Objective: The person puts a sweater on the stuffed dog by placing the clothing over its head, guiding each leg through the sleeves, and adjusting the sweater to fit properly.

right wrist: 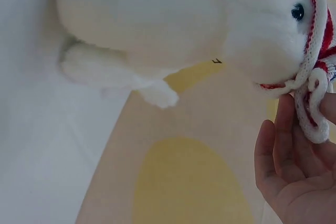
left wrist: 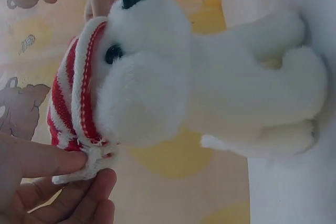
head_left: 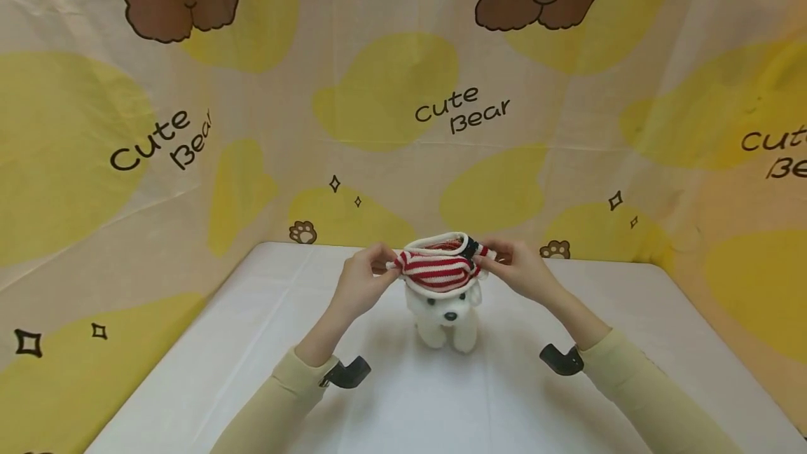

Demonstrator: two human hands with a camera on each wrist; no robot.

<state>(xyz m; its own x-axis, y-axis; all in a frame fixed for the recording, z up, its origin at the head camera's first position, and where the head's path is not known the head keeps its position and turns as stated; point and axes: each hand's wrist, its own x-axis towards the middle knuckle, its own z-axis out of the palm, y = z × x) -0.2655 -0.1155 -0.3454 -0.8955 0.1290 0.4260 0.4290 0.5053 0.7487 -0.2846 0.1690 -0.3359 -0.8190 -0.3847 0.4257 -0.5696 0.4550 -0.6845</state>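
A white plush dog (head_left: 445,317) stands on the white table (head_left: 403,398), facing me. A red-and-white striped knit garment (head_left: 436,266) sits over the top of its head, down to the eyes. My left hand (head_left: 368,277) pinches the garment's left edge, and my right hand (head_left: 512,268) pinches its right edge. In the left wrist view the left hand's fingers (left wrist: 47,162) pinch the white hem of the striped garment (left wrist: 73,108) beside the dog's head (left wrist: 144,72). The right wrist view shows the right hand (right wrist: 294,171) holding a looped end of the garment (right wrist: 311,108) next to the dog (right wrist: 173,30).
A cloth backdrop (head_left: 403,111) printed with yellow patches, brown bears and "Cute Bear" lettering walls the table on three sides. Black wrist-camera mounts (head_left: 348,373) sit on both forearms above the table.
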